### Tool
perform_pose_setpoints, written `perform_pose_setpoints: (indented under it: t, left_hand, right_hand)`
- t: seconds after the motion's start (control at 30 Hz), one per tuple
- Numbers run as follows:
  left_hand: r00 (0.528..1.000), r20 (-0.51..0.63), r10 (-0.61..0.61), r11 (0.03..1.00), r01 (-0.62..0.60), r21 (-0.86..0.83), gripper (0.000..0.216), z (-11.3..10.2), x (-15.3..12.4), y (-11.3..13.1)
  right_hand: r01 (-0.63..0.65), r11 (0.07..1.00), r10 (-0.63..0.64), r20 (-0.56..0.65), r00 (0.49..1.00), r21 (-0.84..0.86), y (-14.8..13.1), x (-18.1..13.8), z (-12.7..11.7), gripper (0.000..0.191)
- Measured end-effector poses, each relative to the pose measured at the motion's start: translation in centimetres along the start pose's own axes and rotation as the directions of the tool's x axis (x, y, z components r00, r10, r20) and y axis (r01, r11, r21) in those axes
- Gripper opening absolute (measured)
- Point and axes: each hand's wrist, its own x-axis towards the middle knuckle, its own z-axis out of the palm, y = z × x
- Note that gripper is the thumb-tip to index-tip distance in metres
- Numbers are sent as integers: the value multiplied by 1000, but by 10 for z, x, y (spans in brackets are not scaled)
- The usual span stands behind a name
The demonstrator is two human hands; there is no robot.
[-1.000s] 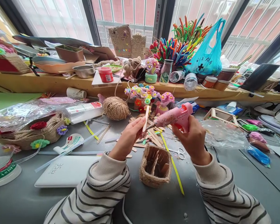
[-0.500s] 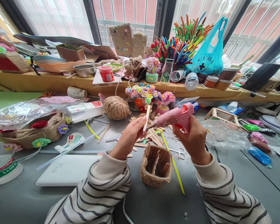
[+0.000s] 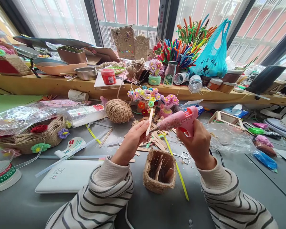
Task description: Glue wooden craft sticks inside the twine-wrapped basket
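Pinched in the fingers of my left hand (image 3: pixel 133 140) is a wooden craft stick (image 3: pixel 151 118), held nearly upright. My right hand (image 3: pixel 195 143) grips the handle of a pink hot glue gun (image 3: pixel 178 121), whose metal tip points left at the lower part of the stick. Tip and stick look to be touching or almost so. Below the hands stands a twine-wrapped basket (image 3: pixel 159 186) with a stick divider inside. More craft sticks (image 3: pixel 158 141) lie scattered behind it.
Behind my left hand sits a ball of twine (image 3: pixel 118 111). Scissors (image 3: pixel 184 157) and a yellow strip (image 3: pixel 181 181) lie right of the basket. A white power bank (image 3: pixel 66 178) rests under my left forearm. Crochet-like flower pots (image 3: pixel 154 95) stand at the back, below a cluttered ledge (image 3: pixel 85 90).
Hardly anything differs. The whole view has shifted very slightly, while the stick and the glue gun keep the same position against each other.
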Motion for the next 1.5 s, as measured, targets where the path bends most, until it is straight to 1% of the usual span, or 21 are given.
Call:
perform_pose_setpoints:
  t: [0.13,0.6,0.83,1.1,1.37,1.5]
  left_hand:
    - [1000,8,-5,1000,5,-3,30,-2,1,-1]
    - [1000,26,-17,1000,17,-4,32,-2,1,-2]
    - [1000,25,-11,1000,11,-6,33,-2,1,0]
    - [999,45,-11,1000,11,-1,32,-3,1,0]
    - [998,67,19,1000,-19,1,35,-5,1,3]
    - [998,64,7,1000,-7,4,34,-4,0,2]
  right_hand:
    - [2,1000,-2,-5,1000,-12,1,0,0,26]
    - [-30,999,30,-3,1000,-15,0,-1,0,21]
    - [20,1000,-19,-27,999,14,1,1,1,23]
    - [49,999,-49,-31,998,-3,0,1,0,26]
    - [71,997,-73,-83,994,-31,1,2,-1,25]
    - [89,996,-91,-106,990,-22,2,2,1,26]
